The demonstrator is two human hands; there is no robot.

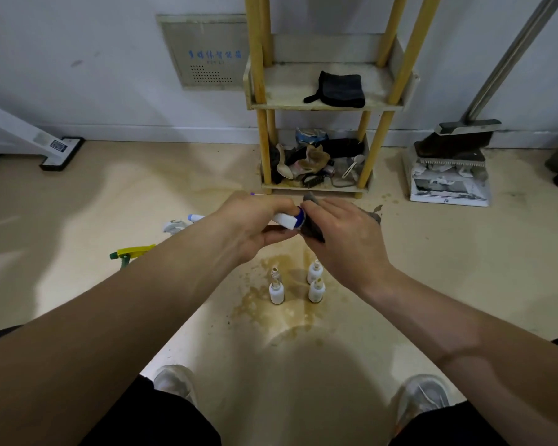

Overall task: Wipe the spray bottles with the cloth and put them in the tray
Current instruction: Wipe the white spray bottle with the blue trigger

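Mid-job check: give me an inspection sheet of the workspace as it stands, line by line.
Surface: beige floor with a brown stain in front of the person.
Job's things: white bottle with blue cap, grey cloth against its cap end; four small white bottles upright on the stain; yellow-green trigger sprayer and white sprayer lying at left; tray not identified.
Clutter: oddments heaped on the rack's bottom shelf.
Grips: left hand grips the white bottle; right hand holds the cloth.
Cables: nothing seen.
Surroundings: yellow rack with a black mitt; dustpan and broom at right; wall panel.
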